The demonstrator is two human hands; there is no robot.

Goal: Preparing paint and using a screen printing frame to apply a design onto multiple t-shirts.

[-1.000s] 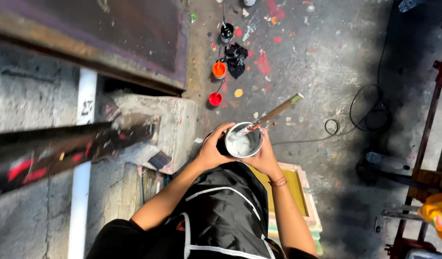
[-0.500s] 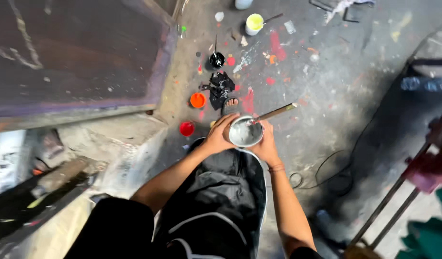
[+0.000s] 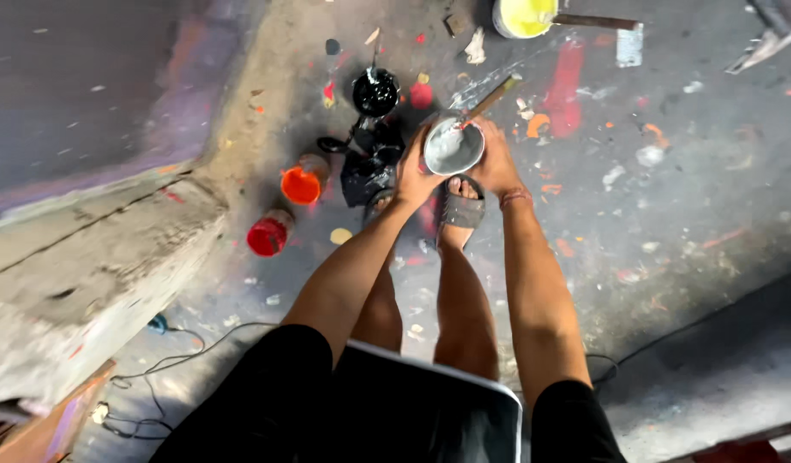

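Item: small round tin of white paint, held out in front of the body above a paint-spattered concrete floor.

Left hand: fingers curled round the tin's left wall and underside, thumb towards the rim; closed on the tin.

Right hand: fingers wrapped against the tin's right wall, closed on it. A wooden-handled brush rises from the white paint just beyond the right fingertips and slants up and away to the right; whether those fingers also pinch the handle cannot be told.

Directly under the fingers of both hands: the person's own feet in dark sandals, bare legs running back towards the camera.

Beyond the left fingers, away from the body: an open black paint pot, with a dark crumpled bag or cloth just to the left of the left hand, near but apart from it.

Further left of the left fingers: an orange paint pot, and beyond that, nearer the body, a red paint pot; the two stand apart from one another beside the foot of a rough concrete ledge.

Well beyond the right fingers, at the top edge of the view: a pale yellow paint pot with a stick lying across it.

Behind the hands, by the left arm: a thin dark cable trailing over the floor
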